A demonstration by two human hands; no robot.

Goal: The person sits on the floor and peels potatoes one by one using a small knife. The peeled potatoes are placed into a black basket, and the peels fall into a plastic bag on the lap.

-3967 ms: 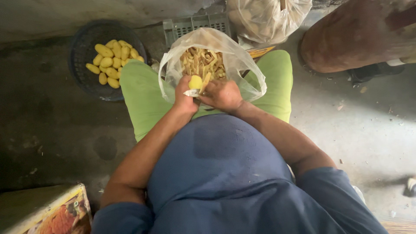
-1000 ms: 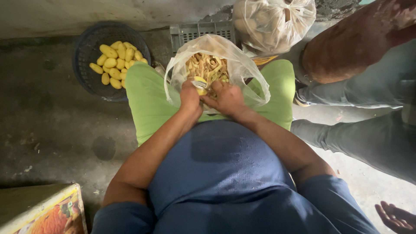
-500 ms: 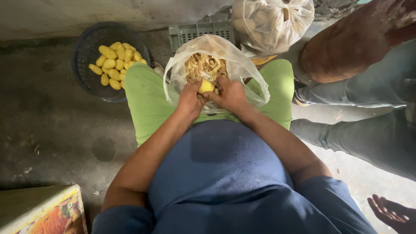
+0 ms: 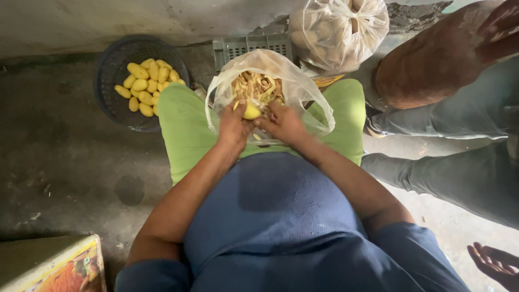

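While we sit, our left hand [image 4: 233, 125] and right hand [image 4: 282, 122] close together around one yellow peeled potato [image 4: 252, 112] over the open plastic bag of peels [image 4: 259, 86] on our lap; a dark basket [image 4: 111, 75] of peeled potatoes stands at the floor's left edge.

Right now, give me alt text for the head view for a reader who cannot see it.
Both hands, left hand and right hand, hold a yellow peeled potato over a clear plastic bag of peelings on a green-clad lap. A dark basket of peeled potatoes sits on the floor to the left.
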